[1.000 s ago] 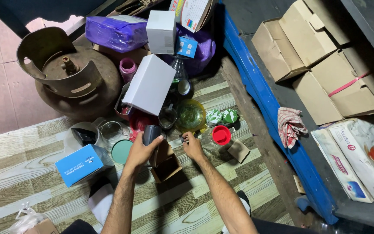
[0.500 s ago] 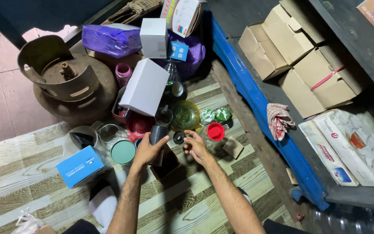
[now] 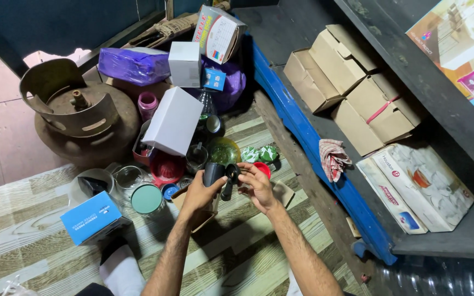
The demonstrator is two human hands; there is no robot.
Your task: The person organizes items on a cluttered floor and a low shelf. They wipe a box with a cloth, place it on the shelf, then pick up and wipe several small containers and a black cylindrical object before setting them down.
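Seen from above, the left hand [image 3: 198, 194] has its fingers wrapped around a dark cylindrical cup-like container [image 3: 213, 173], holding it upright above the striped floor mat [image 3: 237, 241]. The right hand [image 3: 256, 186] pinches a small black round-headed part with a short handle [image 3: 230, 176] right against the container's rim. The step looks like fitting or removing this part; any next move would call for steady alignment at the rim. Just beyond lie a green glass bowl [image 3: 225, 150], a red lid [image 3: 264, 169] and a white cardboard box [image 3: 174, 120]; a rusty gas cylinder [image 3: 78, 118] sits left.
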